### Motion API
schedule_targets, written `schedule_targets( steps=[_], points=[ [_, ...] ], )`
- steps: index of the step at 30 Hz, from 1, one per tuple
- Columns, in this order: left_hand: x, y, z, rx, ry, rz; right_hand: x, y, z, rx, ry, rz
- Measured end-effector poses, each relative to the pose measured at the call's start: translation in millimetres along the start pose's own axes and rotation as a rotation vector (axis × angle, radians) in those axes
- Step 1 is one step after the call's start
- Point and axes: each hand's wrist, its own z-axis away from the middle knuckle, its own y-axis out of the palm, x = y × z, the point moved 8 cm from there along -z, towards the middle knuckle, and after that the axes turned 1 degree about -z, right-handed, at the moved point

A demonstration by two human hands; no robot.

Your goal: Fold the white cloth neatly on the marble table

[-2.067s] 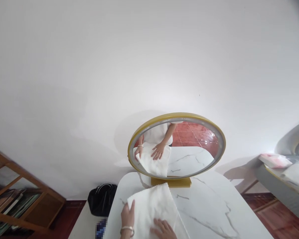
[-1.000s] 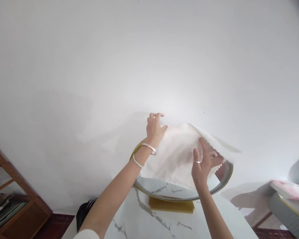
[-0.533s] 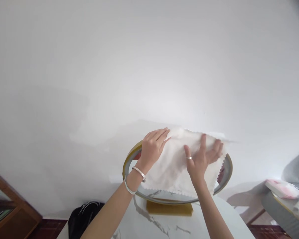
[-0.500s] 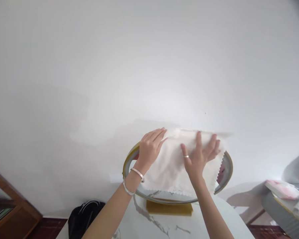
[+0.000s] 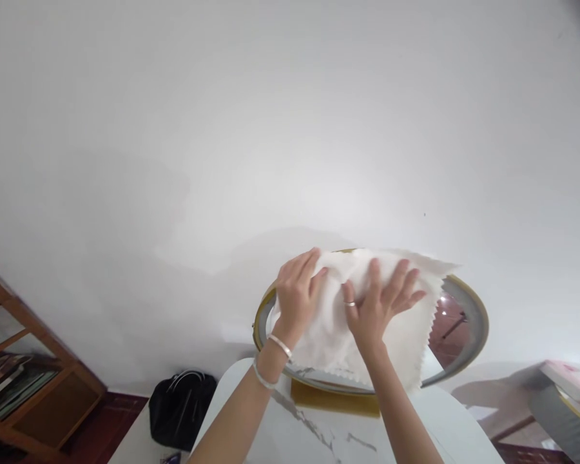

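white cloth (image 5: 406,328) hides most of the round mirror (image 5: 468,322). left hand (image 5: 297,293) and right hand (image 5: 374,299) press flat on it, fingers spread, side by side.

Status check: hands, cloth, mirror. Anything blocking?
Left hand and right hand both flat on white cloth, pressed against round mirror. Cloth covers mirror's left and middle; right edge exposed. Nothing in the way on marble table.

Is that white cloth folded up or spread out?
Spread out. The cloth lies open across the mirror, its zigzag edge hanging free, with the left hand and right hand pressed flat on it.
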Motion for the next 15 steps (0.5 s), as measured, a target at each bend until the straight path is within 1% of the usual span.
schedule_targets(
  steps=[2, 3, 4, 5, 6, 7, 9, 10, 11, 13, 14, 15],
  points=[
    [-27.9, 15.0, -17.9, 0.049, 0.09, -0.015, -20.5, -10.2, -4.2, -0.066, 0.098, 0.011],
    [-37.1, 20.6, -24.1, 0.075, 0.125, -0.018, -27.1, -14.1, -6.7, -0.096, 0.13, 0.014],
    [-41.9, 23.9, -28.3, 0.093, 0.149, -0.02, -30.3, -16.5, -9.4, -0.119, 0.146, 0.015],
    [-41.5, 24.7, -30.5, 0.105, 0.157, -0.019, -29.9, -17.3, -12.5, -0.134, 0.147, 0.015],
    [-35.6, 23.0, -30.5, 0.108, 0.146, -0.018, -26.4, -16.1, -15.5, -0.14, 0.141, 0.015],
    [-24.7, 18.6, -27.8, 0.1, 0.119, -0.017, -20.0, -12.8, -18.0, -0.133, 0.13, 0.013],
    [9.0, 3.7, -12.3, 0.056, 0.019, -0.016, -0.1, 0.8, -18.8, -0.073, 0.092, 0.0],
    [29.8, -5.0, 1.8, 0.03, -0.056, -0.009, 12.5, 10.7, -15.5, -0.02, 0.06, -0.012],
    [51.9, -13.3, 20.6, 0.004, -0.152, -0.002, 26.2, 22.3, -8.6, 0.049, 0.017, -0.029],
    [93.9, -26.3, 72.6, -0.042, -0.395, 0.005, 53.9, 46.0, 17.8, 0.21, -0.108, -0.089],
    [111.3, -30.2, 104.9, -0.064, -0.532, -0.001, 66.4, 56.3, 37.1, 0.296, -0.181, -0.14],
    [124.6, -32.5, 139.7, -0.088, -0.667, -0.013, 77.0, 64.9, 59.7, 0.392, -0.254, -0.211]
  ],
)
